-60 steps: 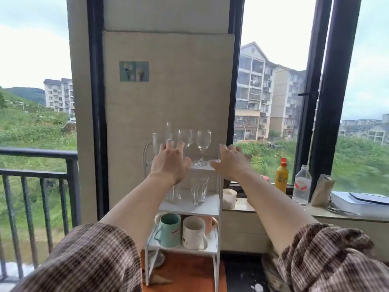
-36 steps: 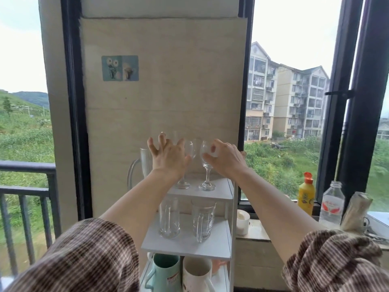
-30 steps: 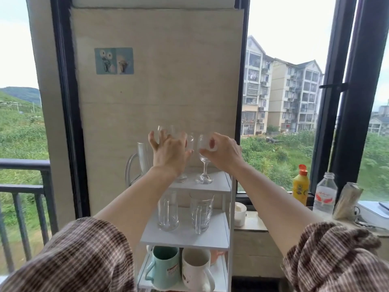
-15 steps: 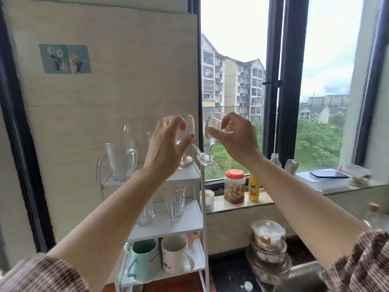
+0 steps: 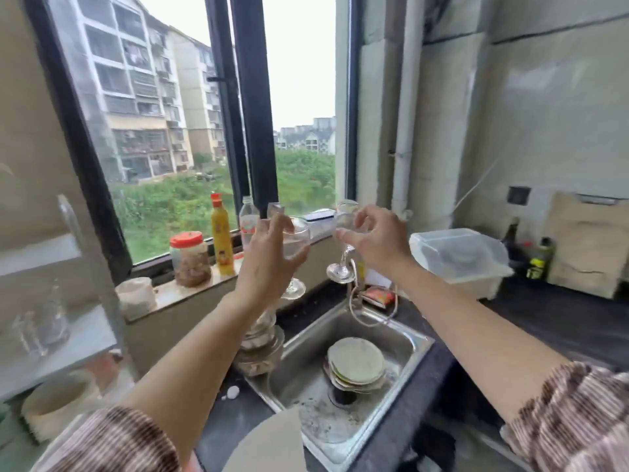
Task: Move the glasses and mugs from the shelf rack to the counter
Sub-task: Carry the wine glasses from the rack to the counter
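We carry two light, fragile, slippery wine glasses: left hand (image 5: 269, 257) clamps one bowl (image 5: 296, 240), right hand (image 5: 377, 240) the other (image 5: 345, 219); hold by bowl, over the sink (image 5: 413, 338)

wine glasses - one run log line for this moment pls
left hand: holds wine glass | right hand: holds second wine glass | position: above sink | not yet on counter

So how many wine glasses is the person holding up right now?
2. One wine glass is in the left hand, one in the right hand, both above the sink. The blurry rack may hide more.
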{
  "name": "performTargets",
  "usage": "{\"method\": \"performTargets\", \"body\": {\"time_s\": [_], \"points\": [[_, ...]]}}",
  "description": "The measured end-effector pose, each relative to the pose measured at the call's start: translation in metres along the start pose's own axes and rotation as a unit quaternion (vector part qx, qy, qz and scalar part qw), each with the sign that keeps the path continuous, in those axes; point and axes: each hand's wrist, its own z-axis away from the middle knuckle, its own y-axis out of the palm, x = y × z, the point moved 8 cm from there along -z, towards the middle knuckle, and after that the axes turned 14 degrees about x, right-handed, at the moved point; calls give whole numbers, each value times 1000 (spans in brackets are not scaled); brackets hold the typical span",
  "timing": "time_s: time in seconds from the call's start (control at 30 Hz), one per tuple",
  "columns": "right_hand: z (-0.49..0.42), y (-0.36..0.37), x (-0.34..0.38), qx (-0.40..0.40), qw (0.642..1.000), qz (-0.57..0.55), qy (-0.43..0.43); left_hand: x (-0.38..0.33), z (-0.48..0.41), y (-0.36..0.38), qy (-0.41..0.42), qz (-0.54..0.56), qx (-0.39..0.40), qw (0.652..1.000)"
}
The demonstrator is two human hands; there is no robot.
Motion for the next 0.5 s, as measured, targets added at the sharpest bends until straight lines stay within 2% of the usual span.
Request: {"method": "performTargets", "body": {"time_s": [0.17, 0.33, 0.5], "points": [[29, -89, -95, 4, 996, 67, 64, -76, -33, 116, 36, 88, 53, 994], [58, -187, -195, 11, 986, 119, 119, -157, -69, 238, 11, 157, 101, 982], [90, -286, -281, -2, 972, 177, 156, -252, -102, 354, 39, 199, 164, 965]]}}
